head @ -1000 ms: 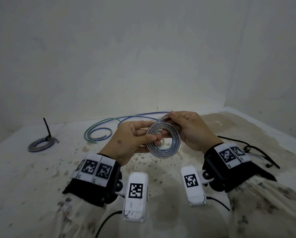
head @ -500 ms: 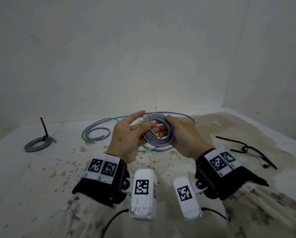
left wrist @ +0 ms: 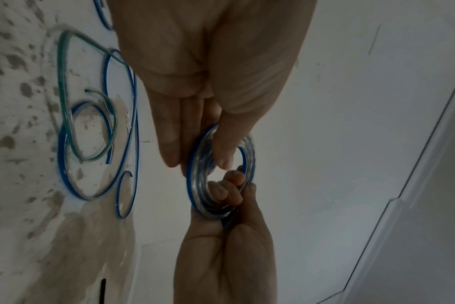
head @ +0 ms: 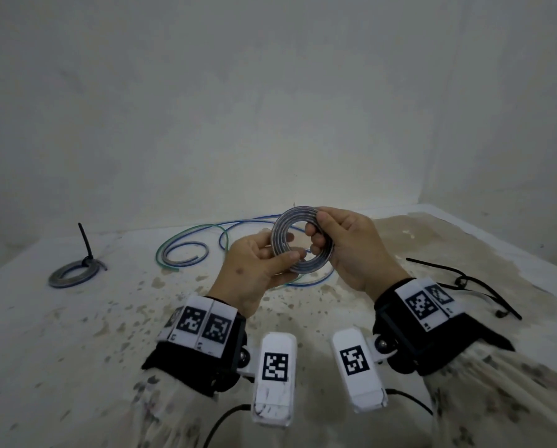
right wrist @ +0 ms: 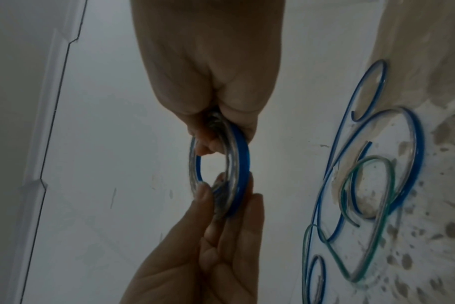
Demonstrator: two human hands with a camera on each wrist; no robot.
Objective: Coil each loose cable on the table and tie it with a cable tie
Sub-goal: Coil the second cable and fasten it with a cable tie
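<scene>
A tight coil of clear blue-edged cable (head: 299,244) is held above the stained white table (head: 76,334) between the left hand (head: 254,270) and right hand (head: 351,250). Behind it 2 loose blue and green cables (head: 189,247) lie on the table. A tied grey cable coil (head: 73,274) lies far left, and black cable ties (head: 464,282) lie right.

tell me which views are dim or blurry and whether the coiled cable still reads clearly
Head view: evenly lit, soft, edges bowed by the wide lens; the coiled cable reads clearly. Left wrist view: dim, left hand shadowed and slightly smeared. Right wrist view: right hand dark against the pale wall, coil strands blurred.
</scene>
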